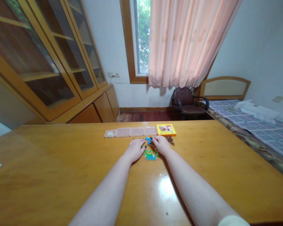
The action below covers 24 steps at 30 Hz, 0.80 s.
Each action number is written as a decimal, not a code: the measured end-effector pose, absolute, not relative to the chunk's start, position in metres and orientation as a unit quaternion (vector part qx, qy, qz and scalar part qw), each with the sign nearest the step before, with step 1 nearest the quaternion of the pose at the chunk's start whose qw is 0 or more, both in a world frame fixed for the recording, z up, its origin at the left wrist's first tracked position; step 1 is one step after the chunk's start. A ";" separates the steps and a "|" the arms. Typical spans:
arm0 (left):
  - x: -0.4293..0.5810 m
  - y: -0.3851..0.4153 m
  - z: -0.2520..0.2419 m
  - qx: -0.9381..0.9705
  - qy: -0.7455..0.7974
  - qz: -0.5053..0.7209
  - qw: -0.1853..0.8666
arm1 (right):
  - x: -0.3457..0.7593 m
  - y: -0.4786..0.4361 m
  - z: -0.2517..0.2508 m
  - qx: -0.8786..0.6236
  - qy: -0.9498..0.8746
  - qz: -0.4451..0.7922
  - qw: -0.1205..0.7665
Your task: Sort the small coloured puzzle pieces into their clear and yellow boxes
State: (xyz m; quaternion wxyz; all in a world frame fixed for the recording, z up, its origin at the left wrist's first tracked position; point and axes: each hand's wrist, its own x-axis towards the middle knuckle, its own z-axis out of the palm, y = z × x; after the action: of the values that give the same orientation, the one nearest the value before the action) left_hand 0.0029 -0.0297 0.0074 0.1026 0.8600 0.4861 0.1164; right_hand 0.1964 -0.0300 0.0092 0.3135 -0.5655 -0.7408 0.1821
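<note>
Small green, blue and white pieces point(150, 156) lie in a loose pile on the wooden table point(61, 163). My left hand point(135, 149) rests palm down at the pile's left side, fingers spread. Beyond the pile is a small group of blue pieces point(148, 140). My right hand point(160, 145) is at the right edge of that group, its fingertips pinched together; whatever they hold is too small to make out. Brown pieces point(170, 140) lie just right of my right hand, partly hidden by it.
A row of clear plastic trays point(123, 132) stands behind the hands, with a white item in the leftmost one. A yellow box point(166, 129) adjoins its right end. Farther off are a chair point(185, 100), a bed point(257, 125) and a glass-door cabinet point(68, 117).
</note>
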 end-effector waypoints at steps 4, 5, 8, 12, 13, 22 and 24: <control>0.003 -0.028 0.004 0.852 0.503 0.104 0.103 | 0.197 -0.031 0.009 -0.569 -0.737 0.187 0.313; 0.003 -0.028 0.004 0.854 0.499 0.096 0.108 | 0.197 -0.031 0.009 -0.573 -0.734 0.191 0.311; 0.005 -0.030 0.004 0.864 0.482 0.076 0.123 | 0.197 -0.031 0.008 -0.582 -0.726 0.192 0.310; 0.006 -0.031 0.005 0.865 0.480 0.083 0.118 | 0.197 -0.030 0.008 -0.581 -0.729 0.168 0.319; 0.005 -0.031 0.005 0.863 0.484 0.087 0.112 | 0.197 -0.030 0.008 -0.576 -0.734 0.162 0.321; 0.006 -0.029 0.000 0.847 0.517 0.080 0.093 | 0.191 -0.036 0.015 -0.476 -0.808 0.168 0.305; 0.006 -0.030 0.004 0.853 0.506 0.085 0.096 | 0.191 -0.037 0.015 -0.480 -0.804 0.162 0.312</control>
State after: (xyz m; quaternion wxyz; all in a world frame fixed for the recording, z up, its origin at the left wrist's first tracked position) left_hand 0.0063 -0.0301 0.0040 0.0959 0.8529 0.5061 0.0847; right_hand 0.1913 -0.0367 0.0155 0.3122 -0.4801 -0.8035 0.1625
